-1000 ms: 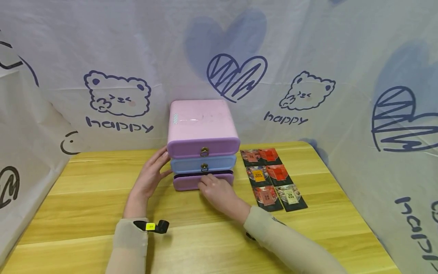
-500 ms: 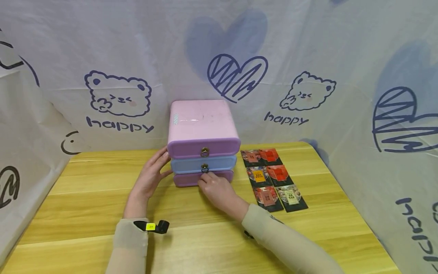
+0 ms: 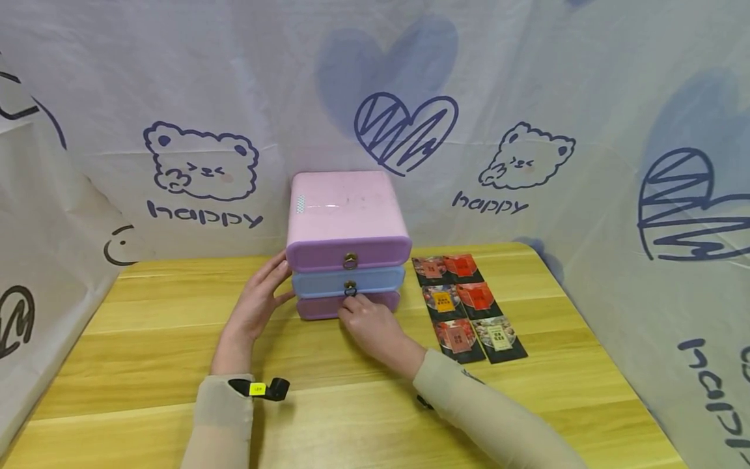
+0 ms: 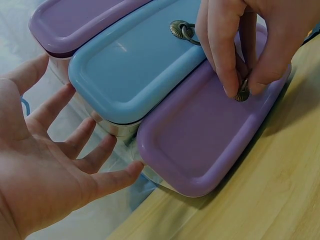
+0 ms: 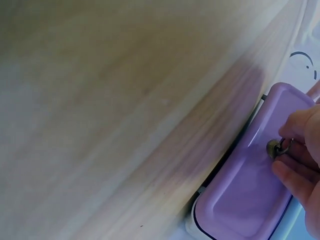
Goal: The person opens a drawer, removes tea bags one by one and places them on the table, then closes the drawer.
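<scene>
A small pink cabinet [image 3: 346, 205] with three drawers stands at the back of the table. Its top drawer front [image 3: 316, 256] is purple, the middle drawer [image 4: 135, 65] light blue, the bottom drawer [image 4: 200, 135] purple; all three look pushed in. With thumb and fingers my right hand [image 3: 375, 329] pinches the brass ring pull [image 5: 282, 146] of the bottom drawer. My left hand [image 3: 254, 303] has its fingers spread, their tips against the cabinet's left side. A second brass ring pull [image 4: 184, 31] hangs on the blue drawer.
Several flat packets [image 3: 469, 306] with red, orange and pale labels lie in two columns right of the cabinet. A printed white cloth [image 3: 310, 85] hangs behind the wooden table [image 3: 328, 417], whose right edge slopes away beyond the packets.
The bottom drawer, slightly pulled out a second ago with a dark gap above its front, has gone in under my right hand. My left hand has stayed at the cabinet's side.
</scene>
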The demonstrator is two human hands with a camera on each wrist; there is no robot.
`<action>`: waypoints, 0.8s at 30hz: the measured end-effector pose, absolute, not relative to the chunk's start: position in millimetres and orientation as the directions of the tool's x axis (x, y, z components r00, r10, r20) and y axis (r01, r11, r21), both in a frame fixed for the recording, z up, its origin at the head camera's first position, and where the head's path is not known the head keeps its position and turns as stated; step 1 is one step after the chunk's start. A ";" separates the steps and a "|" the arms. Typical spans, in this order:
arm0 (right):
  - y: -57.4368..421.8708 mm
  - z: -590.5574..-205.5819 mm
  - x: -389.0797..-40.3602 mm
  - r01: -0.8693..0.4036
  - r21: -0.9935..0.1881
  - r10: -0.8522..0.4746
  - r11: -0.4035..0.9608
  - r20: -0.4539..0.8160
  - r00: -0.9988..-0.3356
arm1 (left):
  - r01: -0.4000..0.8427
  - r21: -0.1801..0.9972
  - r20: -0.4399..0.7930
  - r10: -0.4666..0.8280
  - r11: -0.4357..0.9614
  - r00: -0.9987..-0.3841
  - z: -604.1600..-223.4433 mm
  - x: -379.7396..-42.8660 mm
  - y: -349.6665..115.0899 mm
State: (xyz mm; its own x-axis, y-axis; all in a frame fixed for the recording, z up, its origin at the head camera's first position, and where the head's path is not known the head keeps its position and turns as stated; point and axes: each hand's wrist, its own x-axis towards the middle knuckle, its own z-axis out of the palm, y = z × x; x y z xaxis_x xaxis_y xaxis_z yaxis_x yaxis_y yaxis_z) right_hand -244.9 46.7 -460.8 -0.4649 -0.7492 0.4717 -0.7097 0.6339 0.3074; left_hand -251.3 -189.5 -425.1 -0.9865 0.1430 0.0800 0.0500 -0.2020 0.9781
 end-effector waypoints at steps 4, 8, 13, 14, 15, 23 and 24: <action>46.2 -461.2 -242.6 -0.721 0.287 -0.748 0.631 0.472 -0.466 | 0.050 0.978 0.080 0.144 -0.201 -0.986 -426.4 -249.7 -190.6; 45.5 -463.0 -239.9 -0.724 0.271 -0.745 0.634 0.465 -0.478 | 0.049 0.978 0.079 0.141 -0.202 -0.987 -428.9 -246.7 -191.9; 46.9 -463.4 -235.8 -0.745 0.204 -0.730 0.636 0.472 -0.494 | 0.057 0.980 0.083 0.130 -0.190 -0.988 -429.9 -242.1 -195.5; 48.3 -462.2 -234.6 -0.751 0.177 -0.723 0.636 0.476 -0.501 | 0.060 0.981 0.084 0.127 -0.184 -0.988 -429.7 -241.1 -196.3; 50.3 -461.0 -233.7 -0.756 0.147 -0.714 0.638 0.482 -0.508 | 0.066 0.982 0.089 0.122 -0.178 -0.989 -429.4 -240.2 -197.1; 86.0 -437.5 -231.1 -0.716 0.032 -0.561 0.697 0.646 -0.518 | 0.172 0.983 0.171 0.017 0.069 -0.985 -428.0 -235.4 -203.1; 91.8 -434.4 -231.4 -0.706 0.026 -0.534 0.707 0.674 -0.510 | 0.188 0.973 0.189 0.004 0.131 -0.982 -427.9 -234.7 -204.4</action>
State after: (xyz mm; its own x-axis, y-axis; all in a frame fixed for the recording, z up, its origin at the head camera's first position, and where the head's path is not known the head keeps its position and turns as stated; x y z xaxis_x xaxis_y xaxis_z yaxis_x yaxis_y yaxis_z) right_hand -231.4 91.8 -434.4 -0.5105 -0.5341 0.6739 -0.7063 0.7075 0.0257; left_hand -234.7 -204.4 -427.9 -0.9819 0.0042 0.1894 0.1883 0.1305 0.9734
